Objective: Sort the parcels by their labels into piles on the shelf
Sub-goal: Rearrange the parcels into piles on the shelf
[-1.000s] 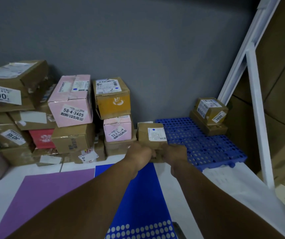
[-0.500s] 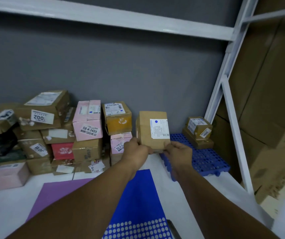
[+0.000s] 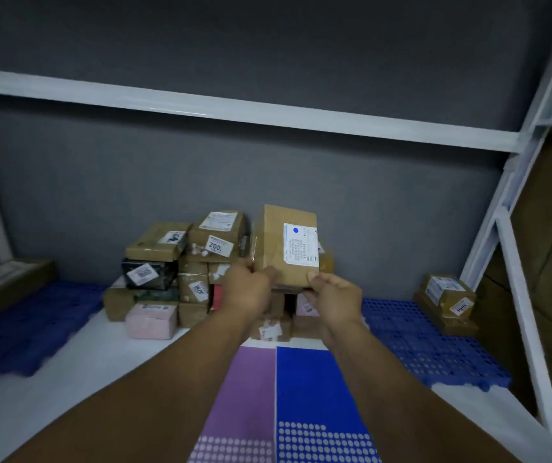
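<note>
**Q:** Where is the parcel, and how is it held?

**A:** The brown parcel (image 3: 276,259) is held upright in the air in front of the unsorted heap (image 3: 181,262), above the shelf (image 3: 67,379). The left hand (image 3: 247,290) and the right hand (image 3: 336,294) grip its lower corners, with the fingers (image 3: 315,277) curled round the edges. The label (image 3: 300,243), marked with a blue dot (image 3: 295,230), faces the viewer.

**Q:** How is this step done well?

**A:** Read the label first; its print is too small to make out here. Judging by the layout, the sorted piles belong on the right grid mat (image 3: 411,349), where a stacked pair (image 3: 448,302) sits, or on the left grid mat (image 3: 34,319), where one box (image 3: 10,279) lies. Support the base with both hands and carry the parcel clear of the heap. Set it flat and square on its matching pile, label outward.
</note>
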